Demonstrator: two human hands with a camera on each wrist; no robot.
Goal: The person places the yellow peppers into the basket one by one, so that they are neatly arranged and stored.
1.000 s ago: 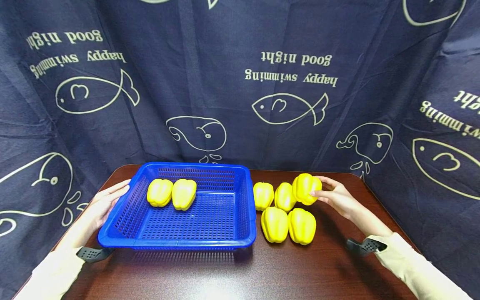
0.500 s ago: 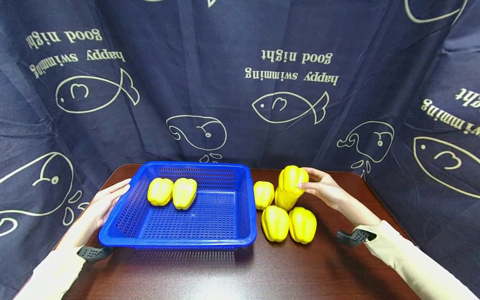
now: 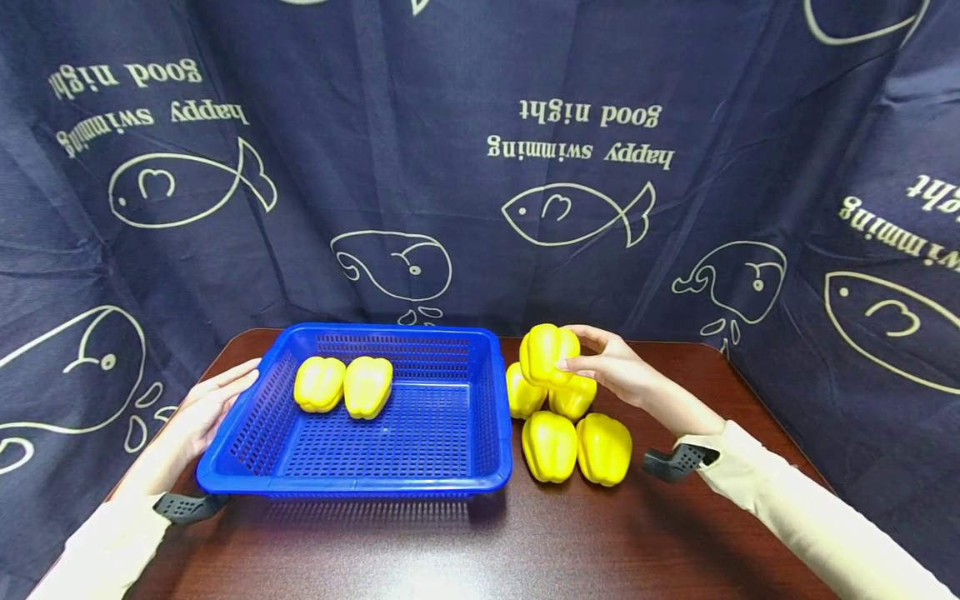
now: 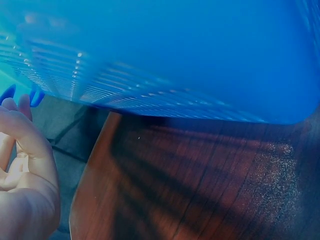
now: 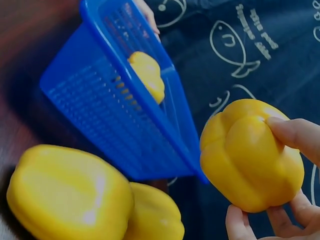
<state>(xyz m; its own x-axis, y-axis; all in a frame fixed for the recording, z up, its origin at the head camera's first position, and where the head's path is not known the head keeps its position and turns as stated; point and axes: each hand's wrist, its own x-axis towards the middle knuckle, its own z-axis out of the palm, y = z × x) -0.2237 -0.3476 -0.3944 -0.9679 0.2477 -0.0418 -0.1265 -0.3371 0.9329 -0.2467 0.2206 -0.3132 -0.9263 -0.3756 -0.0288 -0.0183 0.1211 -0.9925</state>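
Note:
My right hand [image 3: 621, 368] pinches a yellow bell pepper [image 3: 546, 352] between thumb and fingers, raised over the back of a group of peppers. Close up in the right wrist view, the thumb presses one side of this pepper [image 5: 250, 160] and fingertips support it from below. At the left end of a blue plastic basket [image 3: 352, 485], my left hand [image 3: 210, 410] holds the rim; its fingers [image 4: 24, 107] curl up to the edge in the left wrist view. Two yellow bell peppers [image 3: 367, 388] lie side by side in the basket's back left part.
Right of the basket, several yellow bell peppers [image 3: 550, 447] stand close together on the dark brown table [image 3: 600, 550]. The two rear ones are partly hidden by the held pepper. A dark blue curtain [image 3: 420, 167] with fish drawings hangs behind the table.
My right hand has carried the held pepper left and slightly up, from the group's right side to above its rear left peppers. The left hand and basket stay in place.

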